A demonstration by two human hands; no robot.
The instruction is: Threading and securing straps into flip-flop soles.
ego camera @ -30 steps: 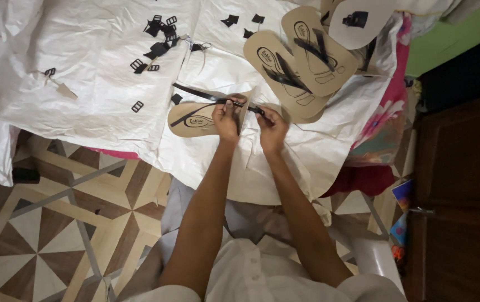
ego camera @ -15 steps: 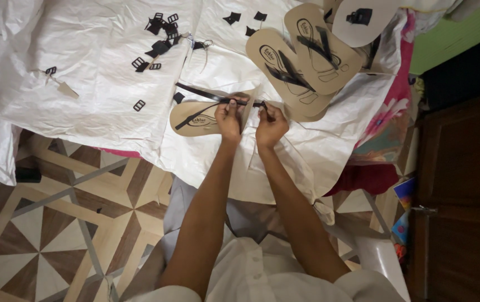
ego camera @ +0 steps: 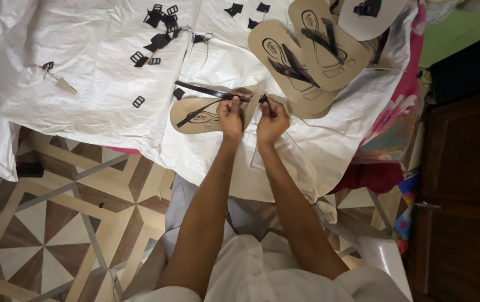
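Your left hand (ego camera: 231, 113) and right hand (ego camera: 272, 114) sit close together, each pinching the black strap (ego camera: 212, 93) over the tan sole (ego camera: 206, 114), which lies flat on the white sheet (ego camera: 83, 84) just ahead of you; that grip holds the strap taut at the sole's end. Finished sandals (ego camera: 307, 56) are stacked just beyond your right hand, crowding that side. Loose black buckles (ego camera: 159, 25) lie farther left, well apart
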